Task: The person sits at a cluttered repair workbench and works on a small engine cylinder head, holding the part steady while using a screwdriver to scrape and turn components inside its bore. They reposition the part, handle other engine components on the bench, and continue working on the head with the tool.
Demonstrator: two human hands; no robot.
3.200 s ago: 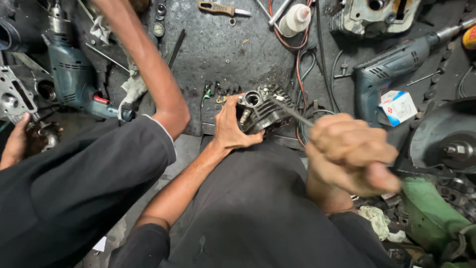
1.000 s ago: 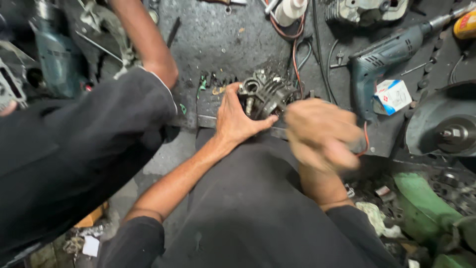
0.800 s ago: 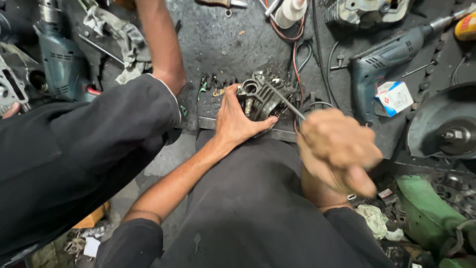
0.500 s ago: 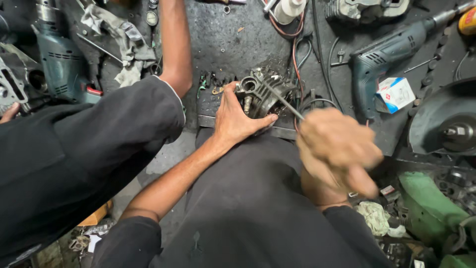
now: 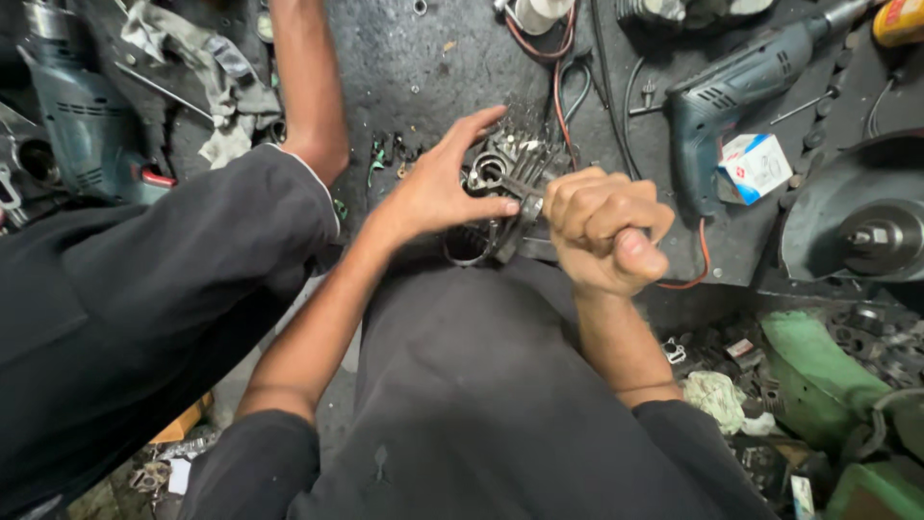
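Tool shaft [image 5: 525,186] mostly hidden in clenched right hand [image 5: 604,231]; left hand [image 5: 438,188] spread on metal part [image 5: 505,164].

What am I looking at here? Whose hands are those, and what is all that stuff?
The camera sits on a person's head and looks down, so you see that person's own two arms reaching forward over a dark lap. The left hand presses on a small grey metal engine part to steady it at the edge of a dirty black workbench. The right hand is closed in a fist around a thin metal tool whose tip meets that part. The arm in the black sleeve on the left belongs to another person working beside them. Lying on the bench are a blue-green electric drill, a small white box, red wires, a rag and another drill at the far left.
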